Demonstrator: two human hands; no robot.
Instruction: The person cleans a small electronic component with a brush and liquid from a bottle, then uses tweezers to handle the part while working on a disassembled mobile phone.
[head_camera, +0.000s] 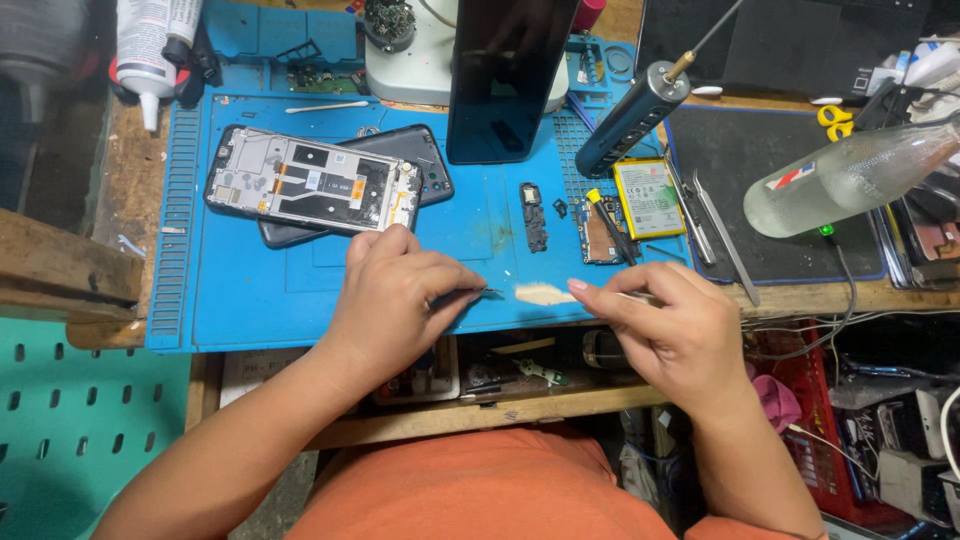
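head view: two hands, seemingly pinching two tools, one phone frame.

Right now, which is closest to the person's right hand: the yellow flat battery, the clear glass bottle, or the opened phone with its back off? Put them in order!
From the right hand:
1. Yellow flat battery, just above it on the blue mat.
2. Clear glass bottle, lying up to the right.
3. Opened phone, far over on the left side.

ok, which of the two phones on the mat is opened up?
The upper phone, lying across the other: its frame and internals are exposed. The lower phone under it shows only a closed dark back with a camera bump. Both lie beyond the left hand.
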